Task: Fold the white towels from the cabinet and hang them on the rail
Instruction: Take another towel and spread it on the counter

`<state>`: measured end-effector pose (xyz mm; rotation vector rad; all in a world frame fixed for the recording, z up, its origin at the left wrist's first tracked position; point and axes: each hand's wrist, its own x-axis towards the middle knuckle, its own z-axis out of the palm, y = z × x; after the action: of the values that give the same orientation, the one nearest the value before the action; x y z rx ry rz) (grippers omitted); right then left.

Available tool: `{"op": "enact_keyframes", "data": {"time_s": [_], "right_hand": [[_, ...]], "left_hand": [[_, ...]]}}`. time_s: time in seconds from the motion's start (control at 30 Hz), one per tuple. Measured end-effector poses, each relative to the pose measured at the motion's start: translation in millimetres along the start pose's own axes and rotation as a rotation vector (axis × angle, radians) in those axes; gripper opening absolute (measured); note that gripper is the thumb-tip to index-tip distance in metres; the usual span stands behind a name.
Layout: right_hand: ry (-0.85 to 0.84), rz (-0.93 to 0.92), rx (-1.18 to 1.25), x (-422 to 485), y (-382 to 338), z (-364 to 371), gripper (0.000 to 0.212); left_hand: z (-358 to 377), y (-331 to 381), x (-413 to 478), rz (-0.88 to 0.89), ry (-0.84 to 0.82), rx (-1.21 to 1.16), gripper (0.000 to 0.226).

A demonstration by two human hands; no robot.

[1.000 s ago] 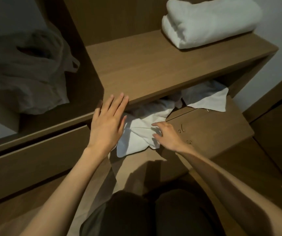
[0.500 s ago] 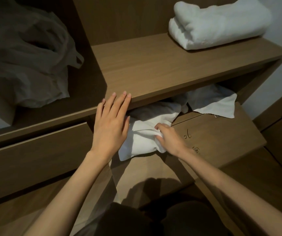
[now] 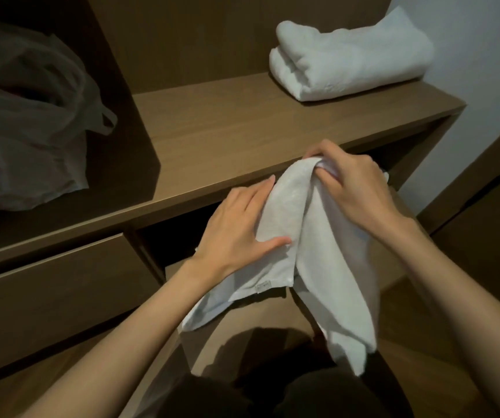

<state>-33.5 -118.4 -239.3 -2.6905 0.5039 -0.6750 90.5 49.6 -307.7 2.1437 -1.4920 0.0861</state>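
Limp white cloth towel (image 3: 321,254) hangs long axis downward, bunched in right grip (image 3: 359,191); left grip (image 3: 236,233) pinches its edge.

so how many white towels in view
2. A folded towel lies on the shelf, top right; a loose towel is held by the left hand and right hand. Others may be hidden behind them.

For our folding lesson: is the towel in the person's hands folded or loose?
Loose: the towel hangs bunched from the right hand, its ends dangling unevenly.
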Motion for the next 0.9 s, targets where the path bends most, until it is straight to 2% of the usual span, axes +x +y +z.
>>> {"op": "enact_keyframes", "data": {"time_s": [0.1, 0.17, 0.23, 0.27, 0.3, 0.43, 0.57, 0.73, 0.9], "right_hand": [[0.06, 0.04, 0.086, 2, 2, -12, 0.016], [0.118, 0.052, 0.082, 3, 6, -17, 0.016], [0.166, 0.081, 0.081, 3, 11, -21, 0.016], [0.195, 0.104, 0.096, 3, 15, -23, 0.016], [0.225, 0.134, 0.118, 4, 18, -24, 0.016], [0.322, 0.26, 0.194, 15, 21, -36, 0.018], [0.314, 0.287, 0.22, 37, 4, -80, 0.021], [0.304, 0.26, 0.249, 78, -34, -170, 0.019], [0.299, 0.259, 0.301, 127, -78, -278, 0.017]], "left_hand": [[21, 3, 6, -0.122, -0.105, -0.088, 0.095], [30, -4, 7, -0.192, -0.1, -0.116, 0.071], [31, -13, 7, -0.219, -0.068, -0.125, 0.034], [29, -16, 6, -0.217, -0.038, -0.139, 0.021], [25, -19, 5, -0.206, -0.007, -0.167, 0.017], [-11, -4, 13, -0.187, 0.074, -0.286, 0.028], [-60, 25, 36, -0.253, 0.114, -0.423, 0.025], [-147, 77, 82, -0.344, 0.197, -0.585, 0.017], [-258, 134, 138, -0.364, 0.276, -0.627, 0.019]]}}
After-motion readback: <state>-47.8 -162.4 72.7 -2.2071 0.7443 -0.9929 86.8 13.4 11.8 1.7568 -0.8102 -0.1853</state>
